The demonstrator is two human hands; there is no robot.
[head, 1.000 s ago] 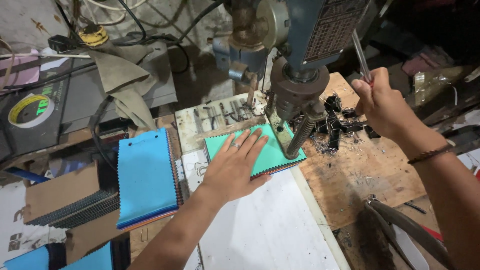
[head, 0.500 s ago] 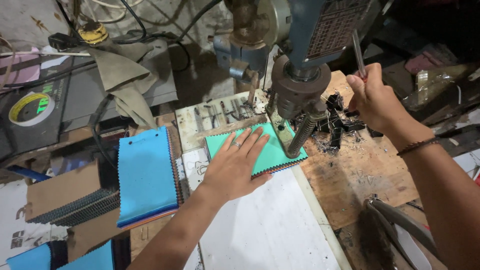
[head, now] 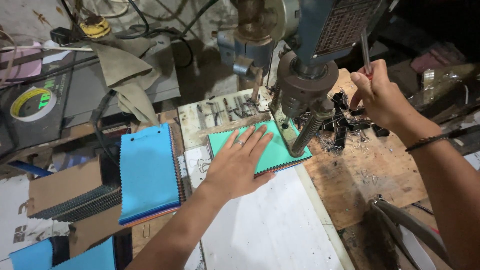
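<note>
Fingers spread, my left hand (head: 239,165) presses flat on the green swatch stack (head: 272,150) under the drill press (head: 305,85); my right hand (head: 382,97) grips its lever (head: 365,52).

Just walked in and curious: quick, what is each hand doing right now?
Left hand: open, fingers spread, pressed flat on the green swatch stack.
Right hand: closed around the drill press lever.

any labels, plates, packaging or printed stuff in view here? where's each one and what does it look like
Rating plate: on the drill press head, top centre; dark rectangle with fine pale print.
Tape roll: far left on a dark surface; yellow ring, green lettering.
Printed sheet: lower left; white with dark marks.
Cardboard piece: left of the blue swatch stack; plain brown.
</note>
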